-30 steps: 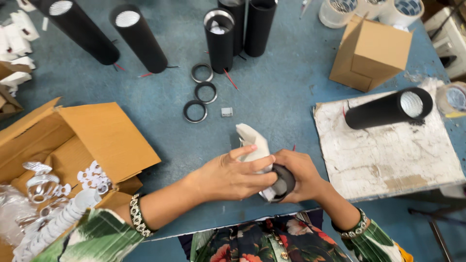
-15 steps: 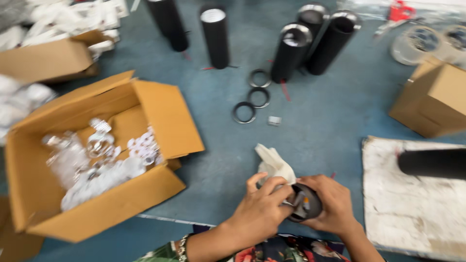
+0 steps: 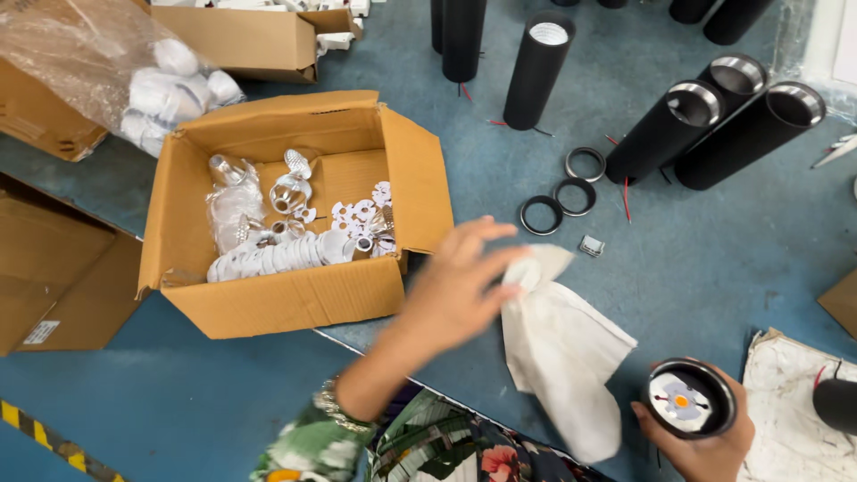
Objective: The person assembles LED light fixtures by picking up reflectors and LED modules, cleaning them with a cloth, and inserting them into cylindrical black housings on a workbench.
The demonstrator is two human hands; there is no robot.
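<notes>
Head view: the left hand (image 3: 455,286), fingers spread and gripping nothing, brushes a limp white cloth (image 3: 562,357) at its four o'clock. The right hand (image 3: 701,437) cups a round black matte housing (image 3: 689,399) at five o'clock.

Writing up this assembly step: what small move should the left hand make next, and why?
Probably reach into the open cardboard box for a silver reflector: the left hand is open beside it, while the right hand holds the black lamp housing, its inside exposed.

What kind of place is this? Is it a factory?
Probably a small workshop where lamps get put together. Black tubes stand in rows on a blue table, an open cardboard box holds shiny small parts, and the right hand holds a round lamp piece.
</notes>
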